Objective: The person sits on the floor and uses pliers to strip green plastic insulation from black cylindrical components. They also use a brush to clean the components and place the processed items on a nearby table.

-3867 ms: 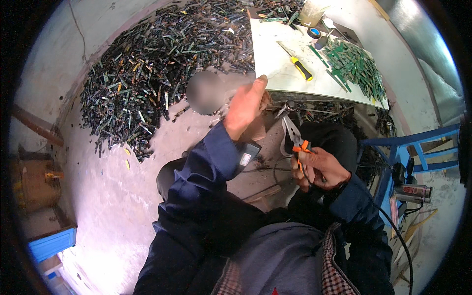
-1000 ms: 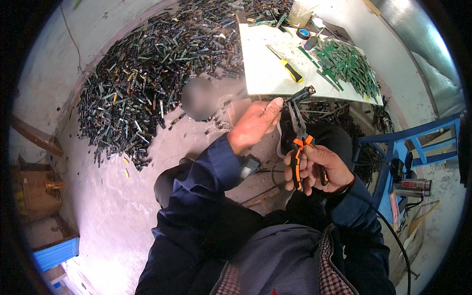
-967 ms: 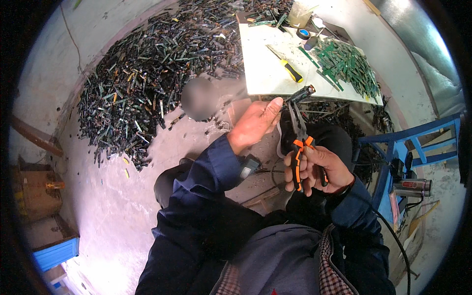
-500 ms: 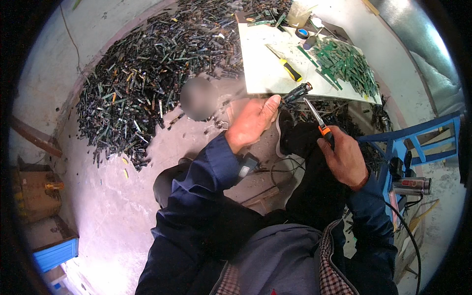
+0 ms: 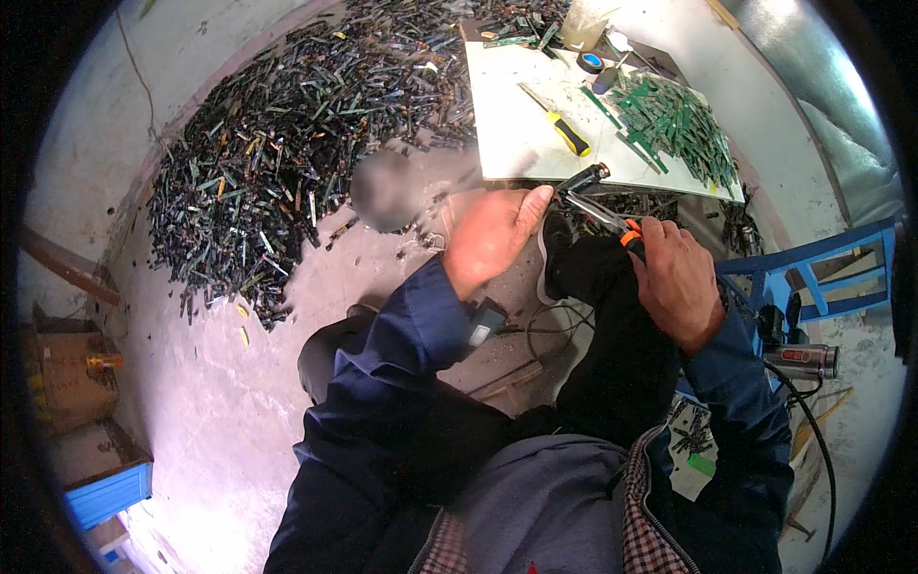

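Observation:
My left hand (image 5: 495, 237) is closed around one end of a narrow black electronic strip (image 5: 585, 179), thumb on top; the strip points up and right past the fingers. Orange-handled long-nose pliers (image 5: 601, 212) are gripped in my right hand (image 5: 681, 285). Their jaws look parted, and the tips reach the strip just beyond my left thumb; whether they touch it I cannot tell. Beyond both hands, a white board (image 5: 516, 105) carries a yellow-and-black screwdriver (image 5: 569, 134) and a heap of green circuit-board strips (image 5: 674, 124).
A large pile of dark strips (image 5: 258, 172) covers the floor at the far left. On the board's back part are a roll of tape (image 5: 590, 62) and a cloudy plastic container (image 5: 583, 27). A blue frame (image 5: 832, 277) and a metal cylinder (image 5: 803, 361) stand at the right.
The pliers have swung left and their jaws have spread, with the tips now at the black strip. My right hand has shifted slightly; my left hand has barely moved.

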Demonstrator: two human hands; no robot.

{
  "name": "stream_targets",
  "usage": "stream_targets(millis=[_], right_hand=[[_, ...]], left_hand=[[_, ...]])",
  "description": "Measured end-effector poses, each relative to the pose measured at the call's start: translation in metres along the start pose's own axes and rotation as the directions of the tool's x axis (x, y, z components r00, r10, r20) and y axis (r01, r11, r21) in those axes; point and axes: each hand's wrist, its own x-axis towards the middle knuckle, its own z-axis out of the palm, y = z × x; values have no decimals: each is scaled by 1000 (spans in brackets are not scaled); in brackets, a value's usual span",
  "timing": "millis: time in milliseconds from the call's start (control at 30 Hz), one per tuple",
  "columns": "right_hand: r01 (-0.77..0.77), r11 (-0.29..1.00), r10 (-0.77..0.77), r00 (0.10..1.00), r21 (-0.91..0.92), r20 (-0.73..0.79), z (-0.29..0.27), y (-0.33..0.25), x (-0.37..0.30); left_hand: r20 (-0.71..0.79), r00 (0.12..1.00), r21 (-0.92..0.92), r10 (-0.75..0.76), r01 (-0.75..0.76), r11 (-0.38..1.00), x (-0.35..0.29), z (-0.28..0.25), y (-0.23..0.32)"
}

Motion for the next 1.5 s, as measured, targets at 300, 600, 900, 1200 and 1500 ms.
stream_targets(millis=[300,600,900,1200,1500], right_hand=[[36,977,-41,999,-210,-20,0,1,4],[42,980,-29,997,-196,65,3,0,7],[104,982,-88,990,-155,110,7,11,7],[137,988,-144,985,72,96,11,22,8],[-52,961,-21,966,272,258,21,19,6]], left_hand=[[-4,1000,213,-31,31,976,-2,-2,14],[-10,999,297,-43,43,954,-3,8,10],[-30,999,329,-25,34,944,-6,16,7],[-46,999,343,3,12,939,-7,16,8],[-49,999,301,-14,28,953,-6,16,12]])
